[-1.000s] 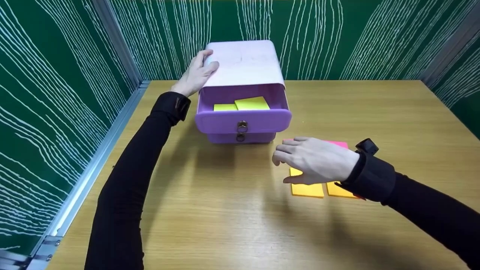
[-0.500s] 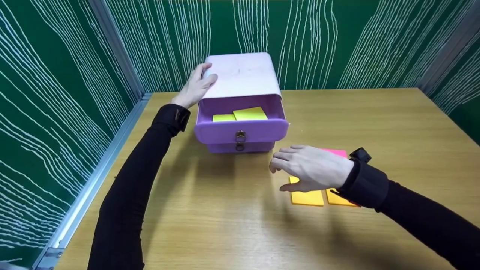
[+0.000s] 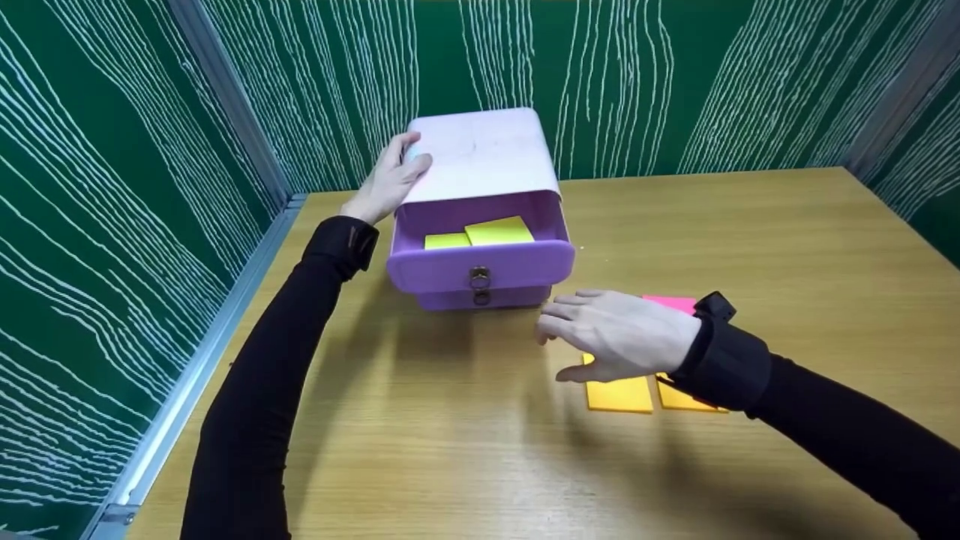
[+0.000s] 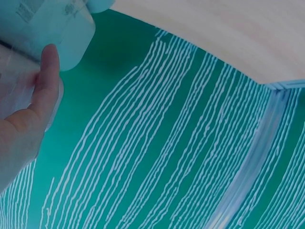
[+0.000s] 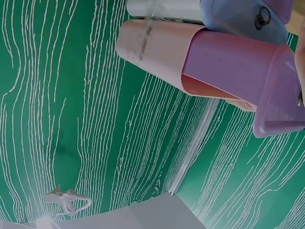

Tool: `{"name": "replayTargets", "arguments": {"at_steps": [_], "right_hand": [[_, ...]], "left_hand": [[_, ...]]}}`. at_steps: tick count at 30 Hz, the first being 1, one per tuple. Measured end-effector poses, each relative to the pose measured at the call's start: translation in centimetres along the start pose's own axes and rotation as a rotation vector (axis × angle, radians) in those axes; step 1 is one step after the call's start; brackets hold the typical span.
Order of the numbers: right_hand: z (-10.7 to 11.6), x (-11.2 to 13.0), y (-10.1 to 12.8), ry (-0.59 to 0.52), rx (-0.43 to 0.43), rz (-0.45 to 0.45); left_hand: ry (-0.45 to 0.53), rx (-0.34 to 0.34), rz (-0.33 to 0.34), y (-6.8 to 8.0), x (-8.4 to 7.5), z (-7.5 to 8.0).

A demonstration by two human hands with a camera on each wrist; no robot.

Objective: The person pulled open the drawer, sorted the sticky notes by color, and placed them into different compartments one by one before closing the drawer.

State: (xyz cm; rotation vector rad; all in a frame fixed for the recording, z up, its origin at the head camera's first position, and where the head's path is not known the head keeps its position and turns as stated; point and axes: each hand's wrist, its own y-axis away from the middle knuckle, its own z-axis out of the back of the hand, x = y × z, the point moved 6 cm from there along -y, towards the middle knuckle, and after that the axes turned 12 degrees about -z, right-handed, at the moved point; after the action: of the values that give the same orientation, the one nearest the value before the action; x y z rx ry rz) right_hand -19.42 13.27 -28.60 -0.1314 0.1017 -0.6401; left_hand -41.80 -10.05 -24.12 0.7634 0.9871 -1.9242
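Note:
A small pink drawer box (image 3: 484, 154) stands at the back of the wooden table (image 3: 465, 450). Its purple top drawer (image 3: 480, 262) is pulled out, with two yellow sticky-note pads (image 3: 480, 232) inside. My left hand (image 3: 390, 180) rests flat against the box's top left edge, fingers straight; the left wrist view shows its fingers (image 4: 45, 86) on the pale shell. My right hand (image 3: 615, 334) hovers, fingers relaxed, over two orange pads (image 3: 619, 394) and a pink pad (image 3: 671, 304), just right of the drawer front. In the right wrist view the box (image 5: 162, 47) and drawer (image 5: 238, 57) appear.
Green walls with white lines close in the table on the left, back and right. A metal rail (image 3: 172, 397) runs along the table's left edge. The lower drawer (image 3: 480, 298) of the box is pushed in.
My right hand has drifted slightly left, toward the drawer front. The head view has shifted a little; my left hand stays on the box.

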Motion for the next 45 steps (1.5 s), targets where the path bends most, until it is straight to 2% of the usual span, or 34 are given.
{"name": "replayTargets", "arguments": {"at_steps": [8,14,31,39,45], "right_hand": [[1.2,-1.5,-1.4,-0.048,-0.032,-0.049],[1.9,-2.9,-2.6,-0.093,-0.058,-0.081],[1.6,-7.3,-6.2,-0.22,-0.011,-0.208],[1.5,-7.0,-6.4,-0.169,-0.04,-0.184],[-0.3,-5.4,-6.8,-0.106,0.019,-0.15]], "left_hand": [[-0.04,0.008,0.028,0.0,-0.1,0.1],[-0.035,0.006,0.027,0.0,-0.2,0.0],[-0.044,0.016,0.06,-0.1,-0.1,0.0],[-0.049,-0.013,0.05,-0.5,0.0,0.1],[-0.03,-0.027,0.055,-0.4,0.2,0.0]]}}
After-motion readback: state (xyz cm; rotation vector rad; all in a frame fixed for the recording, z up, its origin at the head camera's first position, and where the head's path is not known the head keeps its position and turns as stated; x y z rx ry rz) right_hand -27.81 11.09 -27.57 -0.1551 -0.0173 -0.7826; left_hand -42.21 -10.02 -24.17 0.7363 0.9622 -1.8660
